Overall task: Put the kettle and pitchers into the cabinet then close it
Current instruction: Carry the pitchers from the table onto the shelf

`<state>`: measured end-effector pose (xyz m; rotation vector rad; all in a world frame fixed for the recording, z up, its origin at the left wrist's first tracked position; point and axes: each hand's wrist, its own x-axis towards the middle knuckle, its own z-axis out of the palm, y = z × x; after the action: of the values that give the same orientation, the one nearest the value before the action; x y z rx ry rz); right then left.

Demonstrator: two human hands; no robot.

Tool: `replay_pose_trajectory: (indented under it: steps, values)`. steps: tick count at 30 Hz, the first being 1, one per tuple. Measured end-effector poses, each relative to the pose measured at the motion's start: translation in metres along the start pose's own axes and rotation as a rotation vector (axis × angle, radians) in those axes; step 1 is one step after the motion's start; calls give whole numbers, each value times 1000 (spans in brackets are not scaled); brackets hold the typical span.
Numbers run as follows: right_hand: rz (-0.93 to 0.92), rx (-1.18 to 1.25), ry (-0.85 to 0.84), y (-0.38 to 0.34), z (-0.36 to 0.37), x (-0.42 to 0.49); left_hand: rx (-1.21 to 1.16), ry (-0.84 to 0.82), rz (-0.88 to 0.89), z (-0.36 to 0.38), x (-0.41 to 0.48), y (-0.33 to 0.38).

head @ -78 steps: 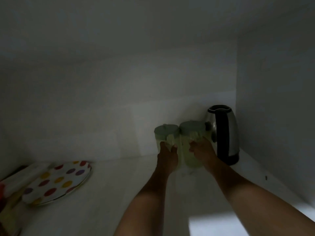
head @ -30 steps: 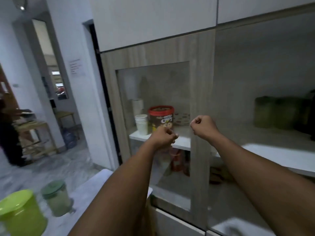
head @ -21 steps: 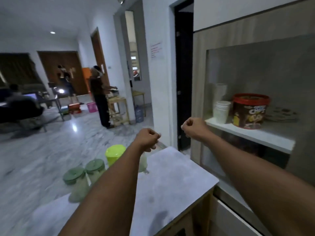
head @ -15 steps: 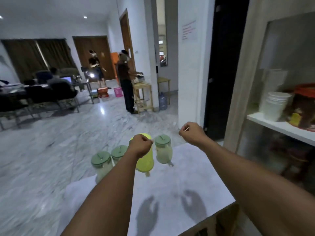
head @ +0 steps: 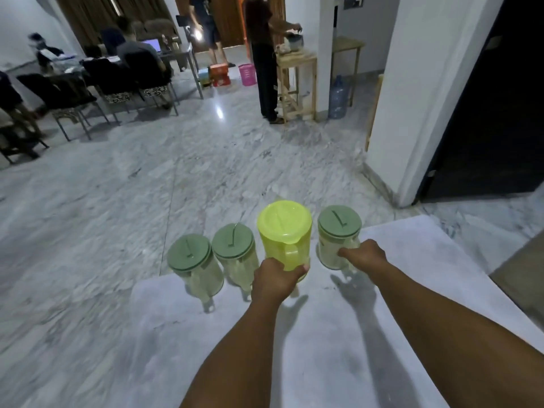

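Note:
Several pitchers stand in a row at the far edge of a white countertop. The bright yellow-green pitcher has my left hand closed around its handle. To its right a clear pitcher with a grey-green lid has my right hand wrapped on its handle. Two more clear pitchers with grey-green lids stand untouched to the left. The cabinet and the kettle are out of view.
Beyond the counter lies a marble floor. A white pillar and a dark doorway are at the right. A person stands by a wooden stand; other people sit at a table at the back left.
My view turned from the cabinet shelf to the countertop. Both hands, empty fists before, reached down and closed on the handles of the yellow-green pitcher and the rightmost clear pitcher.

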<state>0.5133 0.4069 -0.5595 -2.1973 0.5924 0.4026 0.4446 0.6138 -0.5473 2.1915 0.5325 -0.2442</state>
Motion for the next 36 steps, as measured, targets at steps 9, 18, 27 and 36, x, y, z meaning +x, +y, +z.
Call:
replay_pose_trajectory:
  steps: [9,18,27,36]
  values:
    - [8,144,73,-6,-2,-1,-117,58,156,-3,2,19]
    - [-49,360,189,26,-93,-120,-393,-216,186,-33,-96,70]
    - [-63,384,453,153,-216,-355,-335,-458,462,0,-302,127]
    - [254,261,727,323,-416,-622,112,-1082,700,111,-586,241]
